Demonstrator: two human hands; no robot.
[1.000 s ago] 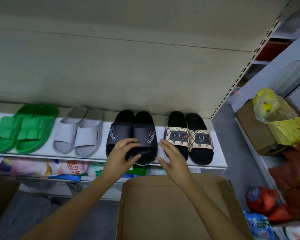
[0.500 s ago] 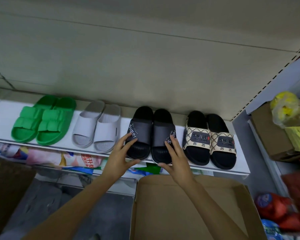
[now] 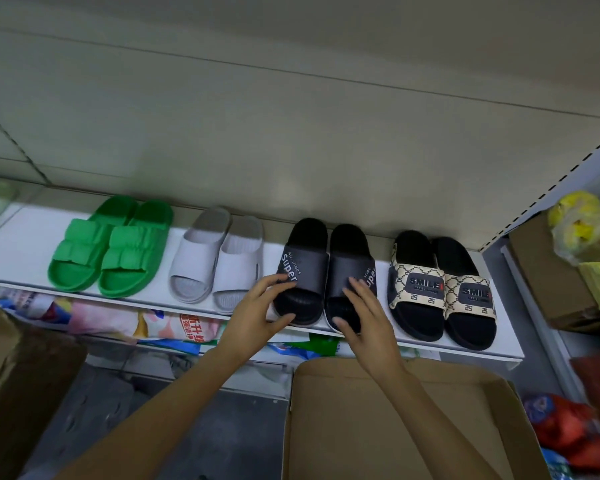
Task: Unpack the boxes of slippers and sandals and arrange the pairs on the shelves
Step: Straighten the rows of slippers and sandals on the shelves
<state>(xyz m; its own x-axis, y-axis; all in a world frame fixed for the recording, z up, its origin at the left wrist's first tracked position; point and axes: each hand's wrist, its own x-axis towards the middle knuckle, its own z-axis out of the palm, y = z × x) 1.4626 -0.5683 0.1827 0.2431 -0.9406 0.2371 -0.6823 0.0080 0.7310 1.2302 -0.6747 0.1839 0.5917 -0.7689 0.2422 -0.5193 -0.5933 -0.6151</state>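
Note:
Several pairs of slippers stand in a row on the white shelf [image 3: 499, 348]: a green pair [image 3: 111, 247], a grey pair [image 3: 219, 258], a black "Super" pair [image 3: 326, 258] and a patterned "SMILE" pair [image 3: 440, 289]. My left hand [image 3: 260, 313] grips the toe of the left black slipper, thumb under its front edge. My right hand [image 3: 364, 317] grips the toe of the right black slipper. Both black slippers rest on the shelf, toes at its front edge. An open cardboard box [image 3: 406, 427] sits below my forearms; no slippers show inside it.
A lower shelf holds colourful packets [image 3: 174, 327]. A brown carton [image 3: 18, 386] stands at the lower left. To the right are a cardboard box [image 3: 541, 282] with a yellow bag [image 3: 582, 223], and red bags [image 3: 568, 431] on the floor. The shelf's left end [image 3: 18, 244] is bare.
The view has shifted left, so the shelf sits further right in frame. The black pair has slid slightly back and straighter on the shelf, with both hands staying on its toes.

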